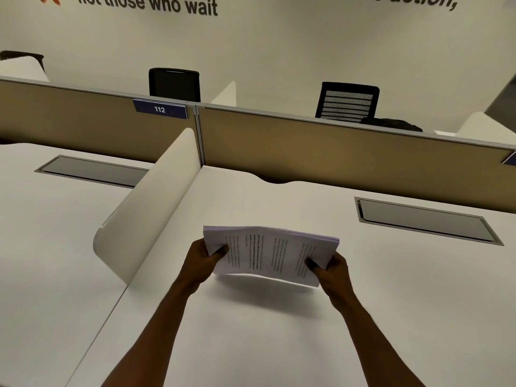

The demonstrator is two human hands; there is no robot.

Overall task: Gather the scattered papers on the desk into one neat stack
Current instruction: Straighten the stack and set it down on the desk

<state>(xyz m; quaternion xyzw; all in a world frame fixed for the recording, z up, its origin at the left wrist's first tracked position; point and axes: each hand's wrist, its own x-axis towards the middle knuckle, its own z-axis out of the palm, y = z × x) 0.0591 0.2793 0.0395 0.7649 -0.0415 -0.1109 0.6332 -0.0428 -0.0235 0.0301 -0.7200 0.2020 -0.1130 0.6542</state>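
I judge the gathering done: my left hand [205, 256] and right hand [332, 270] each clamp an end of the papers [269, 254], lifted between them above the counter [251, 331], so next I square and lay them down

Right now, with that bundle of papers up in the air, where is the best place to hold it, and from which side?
By its two short ends, one from each side, as now: left hand on the left end, right hand on the right end of the paper stack. The sheets are wide and floppy, sagging slightly between the hands, so a grip at both ends probably keeps the edges aligned.
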